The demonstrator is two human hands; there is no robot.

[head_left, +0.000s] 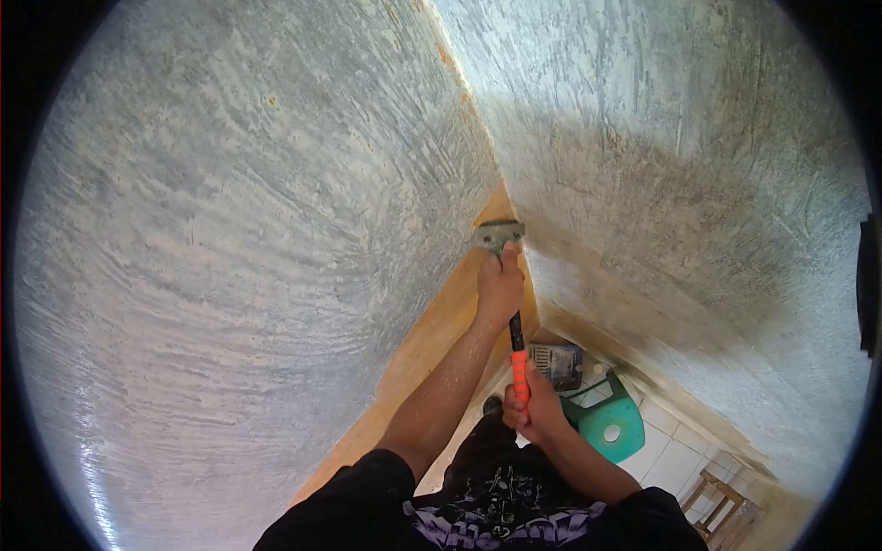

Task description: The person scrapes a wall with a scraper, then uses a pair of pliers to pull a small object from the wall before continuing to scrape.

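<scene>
A long-handled scraper point(521, 367) with a black shaft and an orange grip runs up the middle of the view. Its wide, dirty metal head is at the corner between two walls, over a strip of orange-yellow paint point(441, 317) on the left wall point(230, 230). My left hand point(501, 289) is closed around the tool just below the head, with a finger extended along it. Lower down, my right hand point(536, 404) wraps round the orange grip. Grey, streaky scraped plaster covers most of both walls.
On the white tiled floor point(657, 441) below stand a green plastic stool point(611, 418) and a dark paint tray point(559, 365) near the corner. A wooden stool or frame point(717, 500) is at the lower right. The right wall point(689, 202) rises close beside me.
</scene>
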